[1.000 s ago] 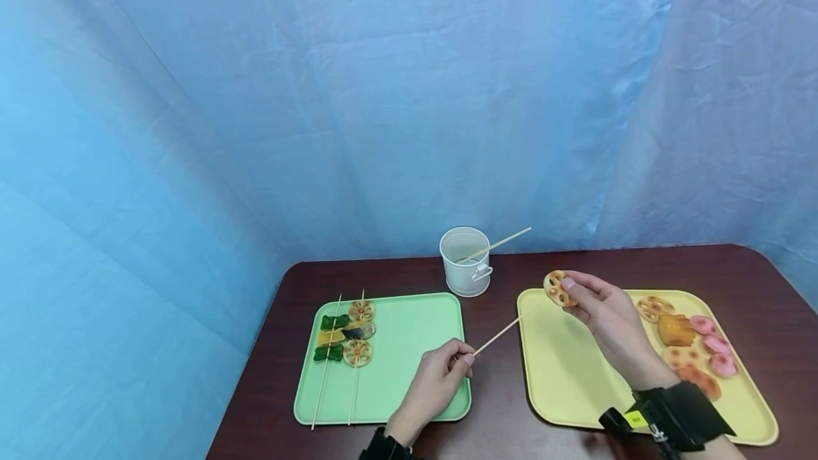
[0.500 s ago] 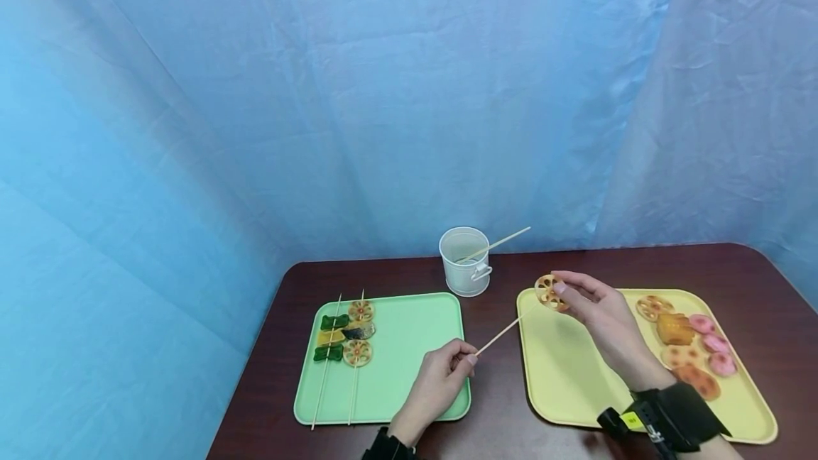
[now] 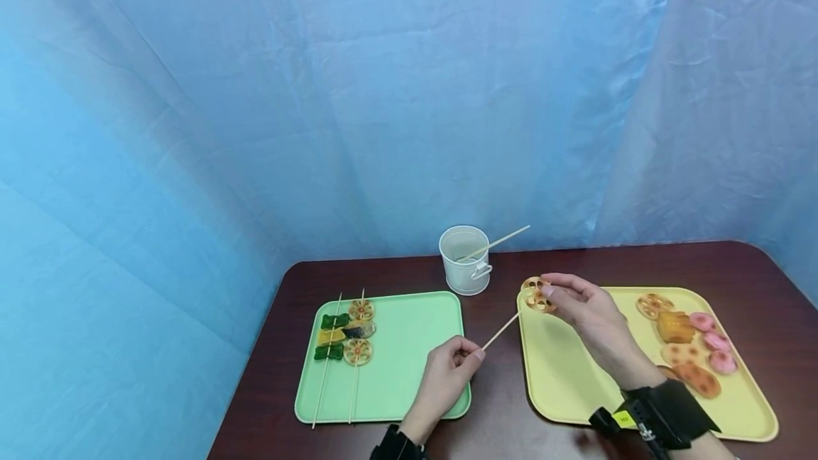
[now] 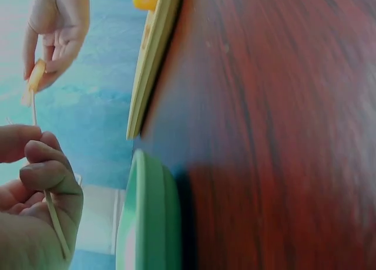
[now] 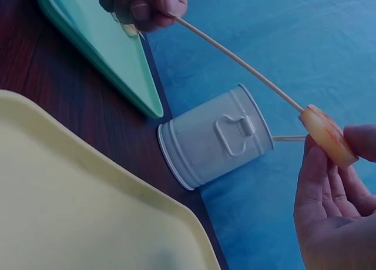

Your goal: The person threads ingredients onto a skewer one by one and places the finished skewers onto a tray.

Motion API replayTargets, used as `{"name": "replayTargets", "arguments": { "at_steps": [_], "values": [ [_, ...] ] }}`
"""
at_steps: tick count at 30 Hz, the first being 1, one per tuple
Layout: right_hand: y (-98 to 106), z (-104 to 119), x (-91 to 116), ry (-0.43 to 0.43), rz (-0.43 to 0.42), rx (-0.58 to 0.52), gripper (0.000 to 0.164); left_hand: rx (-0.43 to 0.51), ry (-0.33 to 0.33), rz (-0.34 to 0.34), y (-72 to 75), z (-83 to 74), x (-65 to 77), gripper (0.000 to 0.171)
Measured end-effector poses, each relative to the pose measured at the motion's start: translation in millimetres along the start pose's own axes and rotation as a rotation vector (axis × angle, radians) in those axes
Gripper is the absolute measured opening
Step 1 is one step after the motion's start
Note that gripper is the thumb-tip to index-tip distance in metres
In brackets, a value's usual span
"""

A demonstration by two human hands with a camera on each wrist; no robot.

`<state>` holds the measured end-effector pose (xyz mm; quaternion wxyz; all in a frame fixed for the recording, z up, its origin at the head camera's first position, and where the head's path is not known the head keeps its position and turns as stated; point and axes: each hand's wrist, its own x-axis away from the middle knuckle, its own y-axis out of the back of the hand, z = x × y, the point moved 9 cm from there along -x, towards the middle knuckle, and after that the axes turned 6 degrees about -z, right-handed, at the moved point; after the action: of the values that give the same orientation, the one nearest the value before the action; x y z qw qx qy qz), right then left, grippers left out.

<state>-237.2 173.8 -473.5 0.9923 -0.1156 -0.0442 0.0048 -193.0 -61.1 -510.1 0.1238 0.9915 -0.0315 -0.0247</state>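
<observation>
My left hand (image 3: 444, 378) grips a thin wooden skewer (image 3: 501, 330) between thumb and fingers, its upper part slanting up to the right. Over the near-left corner region of the yellow tray's far edge, my right hand (image 3: 591, 321) pinches a lotus root slice (image 3: 535, 294) by its side. In the right wrist view the skewer's far end meets the rim of the slice (image 5: 328, 136), which is turned edge-on there. The left wrist view shows the skewer's lower end lying along the left palm (image 4: 41, 205).
The green tray (image 3: 415, 318) bears two loaded skewers at its left. On the yellow tray (image 3: 562, 389) lie another lotus root slice (image 3: 655, 306), a yellow-orange chunk (image 3: 675, 328), several pink rounds (image 3: 716, 343) and brownish pieces. Behind stands a white bucket (image 3: 465, 272) with a skewer in it.
My right hand has moved left with the lotus root slice, bringing it to the skewer's far end. My left hand has shifted slightly right and up, still gripping the skewer.
</observation>
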Motion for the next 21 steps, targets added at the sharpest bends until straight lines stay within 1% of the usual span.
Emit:
{"name": "replayTargets", "arguments": {
  "at_steps": [3, 6, 8, 11, 14, 16, 21],
  "values": [
    [-3.8, -3.9, -0.3, -0.01, 0.001, -0.005, 0.032, 0.042, 0.018, -0.023, -2.0, -0.7, -0.9, 0.008],
    [-5.9, -8.4, -0.6, -0.026, -0.021, 0.031, 0.031, 0.071, 0.024, -0.046, -4.4, -3.5, -2.0, 0.007],
    [-6.8, -10.4, -0.5, -0.028, -0.039, 0.087, 0.035, 0.092, 0.026, -0.058, -6.9, -5.1, -2.6, 0.007],
    [-8.6, -13.3, 0.0, -0.032, -0.06, 0.18, 0.044, 0.148, 0.037, -0.06, -13.2, -5.7, -3.9, 0.009],
    [-12.5, -16.2, 0.9, -0.032, -0.058, 0.253, 0.051, 0.208, 0.058, -0.055, -20.6, -4.7, -5.2, 0.01],
    [-15.2, -17.7, 1.6, -0.03, -0.055, 0.27, 0.051, 0.239, 0.073, -0.054, -24.5, -4.2, -6.1, 0.011],
    [-23.2, -19.4, 3.8, -0.004, -0.037, 0.263, 0.047, 0.289, 0.104, -0.055, -29.9, -4.9, -8.0, 0.014]
  ]
}}
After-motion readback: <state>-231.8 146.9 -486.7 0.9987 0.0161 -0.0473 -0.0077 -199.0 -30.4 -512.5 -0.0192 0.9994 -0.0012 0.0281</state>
